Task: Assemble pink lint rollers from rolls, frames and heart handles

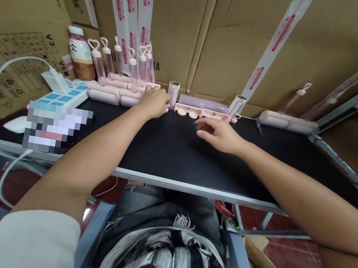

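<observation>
My left hand (pixel 154 102) rests at the far edge of the black table (pixel 176 152), fingers curled against a pink upright tube (pixel 173 94) and the end of a stack of pink cases (pixel 117 93). My right hand (pixel 217 134) hovers palm down over the mat, fingers loosely apart, holding nothing, just in front of a pink rectangular holder (pixel 203 108) with round feet. A white cup-like piece (pixel 237 106) leans at the holder's right end.
Several clear tubes with heart-shaped caps (pixel 119 61) stand behind the pink cases. A drink bottle (pixel 81 54), a power strip (pixel 64 95) with a white cable and cardboard boxes line the left and back. More pink cases (pixel 287 121) lie at the right.
</observation>
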A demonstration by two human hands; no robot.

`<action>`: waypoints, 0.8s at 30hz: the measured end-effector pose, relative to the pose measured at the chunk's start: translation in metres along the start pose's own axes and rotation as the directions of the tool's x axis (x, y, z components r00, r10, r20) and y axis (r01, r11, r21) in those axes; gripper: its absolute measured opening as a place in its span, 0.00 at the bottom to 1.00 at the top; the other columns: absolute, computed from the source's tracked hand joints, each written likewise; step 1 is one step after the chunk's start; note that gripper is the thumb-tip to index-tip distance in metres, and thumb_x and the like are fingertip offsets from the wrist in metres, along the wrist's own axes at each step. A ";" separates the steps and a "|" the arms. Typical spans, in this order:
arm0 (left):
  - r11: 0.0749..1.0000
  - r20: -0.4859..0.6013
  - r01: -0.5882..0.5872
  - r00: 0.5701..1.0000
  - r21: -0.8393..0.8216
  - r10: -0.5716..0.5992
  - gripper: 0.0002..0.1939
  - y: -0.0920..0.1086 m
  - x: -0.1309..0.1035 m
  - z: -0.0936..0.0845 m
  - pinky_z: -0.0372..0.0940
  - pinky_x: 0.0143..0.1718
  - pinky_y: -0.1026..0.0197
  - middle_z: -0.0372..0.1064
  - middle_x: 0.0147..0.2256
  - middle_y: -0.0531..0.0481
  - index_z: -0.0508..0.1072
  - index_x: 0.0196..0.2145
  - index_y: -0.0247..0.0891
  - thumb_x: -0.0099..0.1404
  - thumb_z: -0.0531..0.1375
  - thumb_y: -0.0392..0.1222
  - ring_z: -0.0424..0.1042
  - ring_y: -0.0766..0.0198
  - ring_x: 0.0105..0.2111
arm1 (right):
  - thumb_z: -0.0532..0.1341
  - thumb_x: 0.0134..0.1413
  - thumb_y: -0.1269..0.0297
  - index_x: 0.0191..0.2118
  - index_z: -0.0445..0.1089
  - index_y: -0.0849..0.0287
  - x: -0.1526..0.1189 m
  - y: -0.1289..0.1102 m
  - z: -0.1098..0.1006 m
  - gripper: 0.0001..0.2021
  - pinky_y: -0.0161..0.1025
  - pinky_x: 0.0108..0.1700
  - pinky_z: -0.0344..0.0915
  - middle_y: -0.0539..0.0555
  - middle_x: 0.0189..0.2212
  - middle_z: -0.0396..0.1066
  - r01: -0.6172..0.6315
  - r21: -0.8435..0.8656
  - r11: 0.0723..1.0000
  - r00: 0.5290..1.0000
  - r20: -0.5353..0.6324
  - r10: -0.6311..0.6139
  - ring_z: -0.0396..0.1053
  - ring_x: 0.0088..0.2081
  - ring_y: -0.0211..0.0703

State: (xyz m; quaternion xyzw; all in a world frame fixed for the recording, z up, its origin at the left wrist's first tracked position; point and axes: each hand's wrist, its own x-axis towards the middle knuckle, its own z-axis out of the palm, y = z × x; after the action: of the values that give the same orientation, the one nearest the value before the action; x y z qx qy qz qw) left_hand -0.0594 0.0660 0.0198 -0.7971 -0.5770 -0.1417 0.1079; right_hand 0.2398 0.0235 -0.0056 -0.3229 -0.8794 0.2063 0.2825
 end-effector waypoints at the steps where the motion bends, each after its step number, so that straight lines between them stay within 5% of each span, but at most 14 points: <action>1: 0.999 -0.021 0.009 1.000 -0.043 -0.010 0.11 -0.002 0.001 -0.002 0.61 0.63 0.37 0.80 0.51 0.35 0.83 0.46 0.37 0.72 0.61 0.41 0.73 0.37 0.58 | 0.64 0.64 0.55 0.55 0.78 0.61 0.012 -0.004 -0.002 0.19 0.48 0.47 0.72 0.60 0.41 0.82 0.045 -0.108 0.993 0.999 -0.003 -0.045 0.76 0.38 0.49; 7: 0.895 -0.212 0.103 0.954 -0.434 -0.213 0.17 -0.017 0.000 -0.008 0.68 0.51 0.54 0.81 0.45 0.43 0.79 0.56 0.36 0.72 0.60 0.38 0.77 0.54 0.44 | 0.63 0.67 0.62 0.63 0.74 0.61 0.107 -0.026 -0.002 0.21 0.45 0.48 0.68 0.61 0.43 0.82 0.022 -0.438 0.899 0.990 -0.114 -0.080 0.77 0.43 0.53; 12: 0.799 -0.257 0.110 0.913 -0.591 -0.316 0.14 -0.024 -0.002 -0.010 0.68 0.50 0.57 0.80 0.42 0.46 0.81 0.50 0.35 0.72 0.58 0.33 0.75 0.59 0.41 | 0.65 0.68 0.55 0.62 0.73 0.61 0.162 -0.022 0.014 0.23 0.51 0.48 0.70 0.66 0.45 0.81 -0.179 -0.513 0.839 0.979 -0.175 0.102 0.77 0.44 0.61; 19: 0.633 -0.298 0.032 0.863 -0.774 -0.408 0.08 -0.022 0.007 -0.003 0.65 0.38 0.62 0.75 0.34 0.52 0.75 0.39 0.40 0.69 0.59 0.30 0.72 0.64 0.34 | 0.63 0.66 0.64 0.45 0.77 0.59 0.165 -0.015 0.028 0.07 0.48 0.47 0.69 0.60 0.37 0.80 -0.154 -0.454 0.878 0.959 -0.282 0.023 0.74 0.39 0.52; 24: 0.435 -0.118 0.109 0.879 -0.894 -0.463 0.10 -0.017 0.008 -0.009 0.59 0.26 0.65 0.67 0.28 0.55 0.69 0.37 0.41 0.67 0.55 0.27 0.66 0.67 0.22 | 0.63 0.58 0.69 0.34 0.71 0.56 0.137 -0.022 0.009 0.01 0.45 0.42 0.69 0.53 0.28 0.74 -0.099 -0.206 0.973 0.898 -0.440 -0.002 0.71 0.32 0.45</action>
State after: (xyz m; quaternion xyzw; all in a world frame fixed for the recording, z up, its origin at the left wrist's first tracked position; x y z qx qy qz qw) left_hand -0.0738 0.0755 0.0314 -0.5903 -0.5256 -0.5661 -0.2341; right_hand 0.1375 0.1006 0.0490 -0.4127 -0.8026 0.0355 0.4293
